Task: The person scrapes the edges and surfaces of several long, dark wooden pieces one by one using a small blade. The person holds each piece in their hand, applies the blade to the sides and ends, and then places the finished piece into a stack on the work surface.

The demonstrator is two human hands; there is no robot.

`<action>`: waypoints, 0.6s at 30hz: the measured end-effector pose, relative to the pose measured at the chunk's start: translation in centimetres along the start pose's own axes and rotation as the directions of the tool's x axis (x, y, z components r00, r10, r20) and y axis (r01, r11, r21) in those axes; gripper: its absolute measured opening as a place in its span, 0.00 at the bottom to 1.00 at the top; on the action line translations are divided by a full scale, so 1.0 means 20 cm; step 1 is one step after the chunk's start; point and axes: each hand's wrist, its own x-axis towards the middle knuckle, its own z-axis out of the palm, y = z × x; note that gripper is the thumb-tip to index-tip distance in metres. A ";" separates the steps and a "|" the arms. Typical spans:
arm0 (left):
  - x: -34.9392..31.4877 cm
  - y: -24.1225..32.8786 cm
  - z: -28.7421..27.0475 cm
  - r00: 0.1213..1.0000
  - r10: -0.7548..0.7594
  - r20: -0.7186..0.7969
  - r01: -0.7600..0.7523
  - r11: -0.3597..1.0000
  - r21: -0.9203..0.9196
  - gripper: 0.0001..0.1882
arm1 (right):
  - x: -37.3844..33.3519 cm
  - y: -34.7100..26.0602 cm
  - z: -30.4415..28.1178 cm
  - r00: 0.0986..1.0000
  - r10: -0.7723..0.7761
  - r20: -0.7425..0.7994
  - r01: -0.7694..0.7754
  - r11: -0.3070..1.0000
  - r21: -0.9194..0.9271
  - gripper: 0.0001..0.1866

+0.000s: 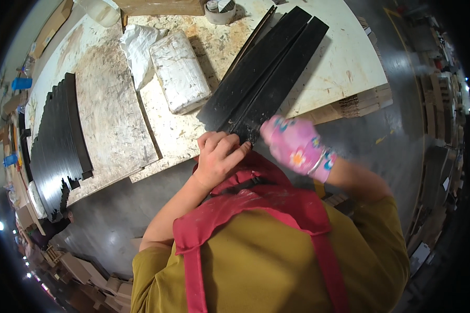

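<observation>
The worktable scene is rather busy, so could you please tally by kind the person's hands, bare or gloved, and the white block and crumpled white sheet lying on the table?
Bare left hand: 1
Gloved right hand: 1
White block: 1
Crumpled white sheet: 1
Total: 4

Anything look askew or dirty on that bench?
Yes: the black stack at left has uneven, stepped ends. Brown stains mark the pale worktop, and a crumpled white sheet lies beside the smudged white block. Only the right hand is gloved.
</observation>
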 end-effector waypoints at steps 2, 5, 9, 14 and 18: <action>0.00 0.01 -0.01 1.000 -0.015 -0.010 0.015 1.000 0.001 0.08 | -0.03 -0.05 -0.02 0.995 -0.075 0.063 0.071 0.996 0.061 0.04; 0.01 0.01 -0.01 1.000 -0.012 0.013 0.013 1.000 -0.007 0.08 | 0.03 0.12 0.01 0.985 0.130 -0.112 -0.112 0.981 0.159 0.03; -0.01 -0.01 0.01 1.000 0.001 -0.012 -0.001 1.000 -0.008 0.12 | -0.03 -0.07 0.00 1.000 0.021 -0.002 -0.021 1.000 -0.012 0.03; -0.03 0.00 0.01 1.000 -0.011 -0.019 0.011 1.000 0.002 0.11 | 0.01 -0.01 -0.02 0.987 0.117 -0.112 -0.104 0.988 0.118 0.02; 0.01 0.00 -0.04 1.000 0.000 -0.027 0.000 1.000 -0.003 0.13 | -0.05 -0.10 -0.02 0.995 -0.003 0.098 -0.009 0.993 0.121 0.05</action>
